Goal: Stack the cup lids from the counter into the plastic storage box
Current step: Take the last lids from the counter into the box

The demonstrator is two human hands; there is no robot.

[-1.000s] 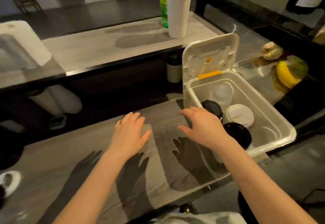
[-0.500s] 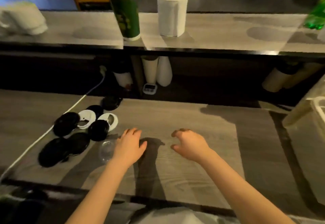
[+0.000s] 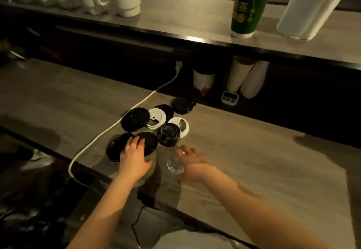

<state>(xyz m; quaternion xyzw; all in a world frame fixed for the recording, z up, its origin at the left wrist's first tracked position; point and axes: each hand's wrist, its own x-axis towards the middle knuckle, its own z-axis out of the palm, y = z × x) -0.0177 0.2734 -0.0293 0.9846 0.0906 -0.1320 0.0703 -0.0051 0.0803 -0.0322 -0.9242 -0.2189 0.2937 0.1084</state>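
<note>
Nearest, the right hand [image 3: 192,165] is spreading loosely beside a clear dome lid [image 3: 174,164] on the surface [image 3: 254,161], its grip apart, while the left hand [image 3: 133,159] is pressing open fingers onto a black lid [image 3: 149,143]; whether either is actually gripping is unclear. These lids are probably light, thin and slippery, best pinched at the rim. Beyond, black and white lids [image 3: 176,124] are overlapping. The storage box is lying out of view.

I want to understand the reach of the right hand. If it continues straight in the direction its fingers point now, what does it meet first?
Probably the black lid just beyond the fingertips of the right hand, which lies over a clear lid. Depth is uncertain, so the fingers might pass above it.
</note>
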